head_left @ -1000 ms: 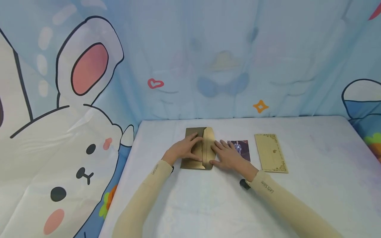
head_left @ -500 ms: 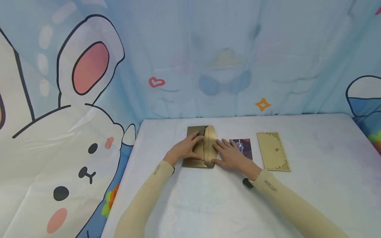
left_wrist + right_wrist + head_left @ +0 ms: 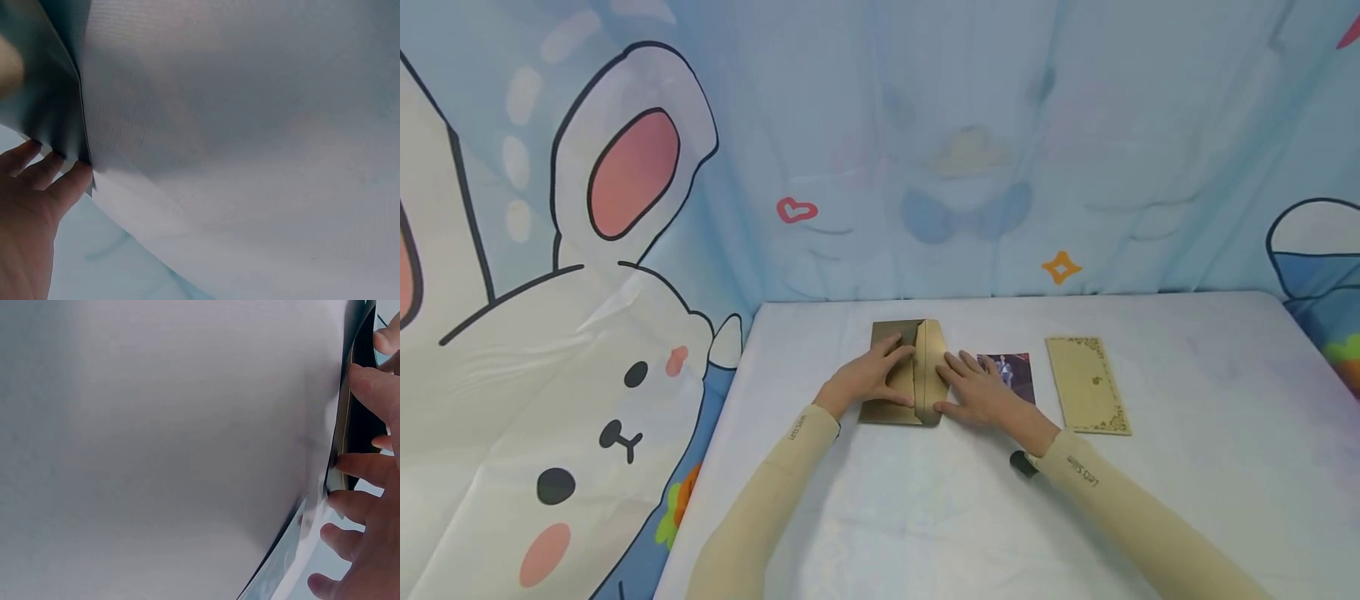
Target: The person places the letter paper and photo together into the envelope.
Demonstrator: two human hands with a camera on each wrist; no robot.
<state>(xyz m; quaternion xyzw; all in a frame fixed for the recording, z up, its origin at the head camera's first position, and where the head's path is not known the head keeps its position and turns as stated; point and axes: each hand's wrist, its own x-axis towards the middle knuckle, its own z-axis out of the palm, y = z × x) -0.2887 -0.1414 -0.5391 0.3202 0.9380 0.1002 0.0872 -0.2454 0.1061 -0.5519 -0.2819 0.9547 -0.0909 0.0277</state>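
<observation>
A gold envelope lies on the white table with its narrow flap side to the right. My left hand rests on the envelope's left part, thumb and fingers spread, fingertips near the flap's fold. At the flap's right edge, my right hand touches with fingers spread and relaxed. A small photo lies just beyond the right hand, partly covered by it. In the right wrist view, fingers of the right hand meet the envelope's thin edge. The left wrist view has the left hand against the dark-looking envelope.
To the right lies a flat, pale gold rectangular piece with ornamental corners, like a card or envelope. A white cloth covers the table. A blue printed curtain hangs at the back, and a rabbit print stands at left.
</observation>
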